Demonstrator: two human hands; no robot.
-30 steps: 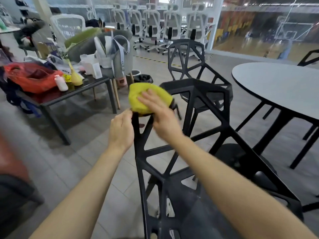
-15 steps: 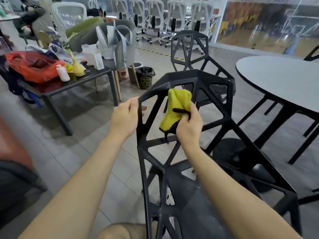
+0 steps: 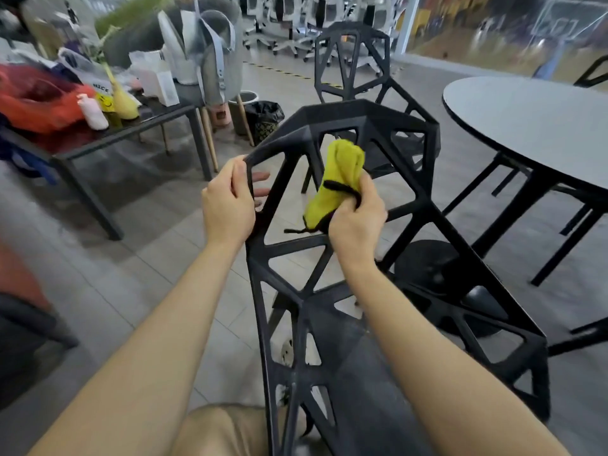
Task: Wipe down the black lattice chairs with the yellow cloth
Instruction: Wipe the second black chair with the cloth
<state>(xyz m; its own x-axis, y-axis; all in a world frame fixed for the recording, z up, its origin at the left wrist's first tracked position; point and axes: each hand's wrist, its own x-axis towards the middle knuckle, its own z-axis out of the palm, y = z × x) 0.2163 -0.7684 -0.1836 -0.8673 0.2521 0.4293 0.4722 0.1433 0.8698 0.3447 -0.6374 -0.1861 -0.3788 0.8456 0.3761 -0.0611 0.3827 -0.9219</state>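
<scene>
Office lounge: office chairs (image 3: pixel 286 14), round table (image 3: pixel 533 126).

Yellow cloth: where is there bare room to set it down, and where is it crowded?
The round grey table, right of the near chair, shows a bare top. The dark table at left is crowded with bags.

the near chair (image 3: pixel 362 121) is matt black, a lattice of triangular and angular openings; the chair behind it (image 3: pixel 353 28) matches. the cloth (image 3: pixel 339 172) is bright yellow with black cord edging. the round bench (image 3: pixel 526 126) has a grey top on black legs. on the dark bench (image 3: pixel 131 131), an orange-red bag (image 3: pixel 29 106) and a pale pink bottle (image 3: pixel 93 115). the floor (image 3: pixel 131 258) is grey tile.
</scene>
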